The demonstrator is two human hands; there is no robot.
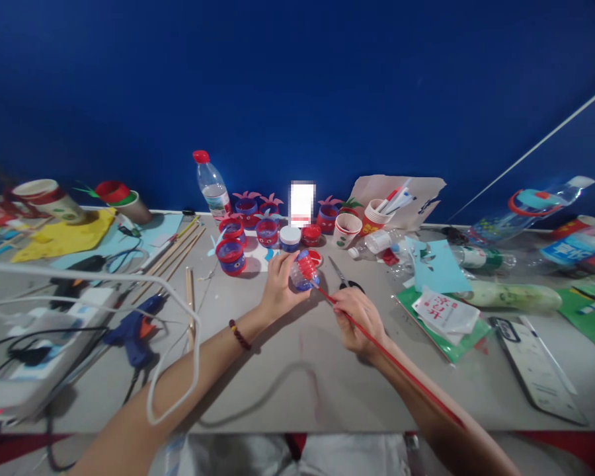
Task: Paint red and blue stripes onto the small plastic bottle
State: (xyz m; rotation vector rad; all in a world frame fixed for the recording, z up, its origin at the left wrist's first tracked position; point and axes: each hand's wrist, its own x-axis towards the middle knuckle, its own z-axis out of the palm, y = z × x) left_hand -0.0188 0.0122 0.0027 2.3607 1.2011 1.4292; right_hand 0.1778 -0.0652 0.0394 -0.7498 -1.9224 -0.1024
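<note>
My left hand (280,285) is closed round a small clear plastic cup, like a cut bottle base (305,270), marked with red and blue paint. A long, thin red-handled paintbrush (401,357) is in the closed fingers of my right hand (357,318). Its handle runs back along my forearm, and its tip meets the cup's near side. Just behind the cup are a red paint jar (311,234) and a jar with a white lid (290,238). Red-and-blue painted cups (231,258) stand to the left. Scissors (346,277) lie beyond my right hand.
On the left lie a blue glue gun (137,334), a power strip (54,360) and wooden sticks (171,261); a white cable (197,344) loops over my forearm. Paper cups (348,230), plastic bottles (381,242), green packets (439,330) and a phone (533,370) occupy the right.
</note>
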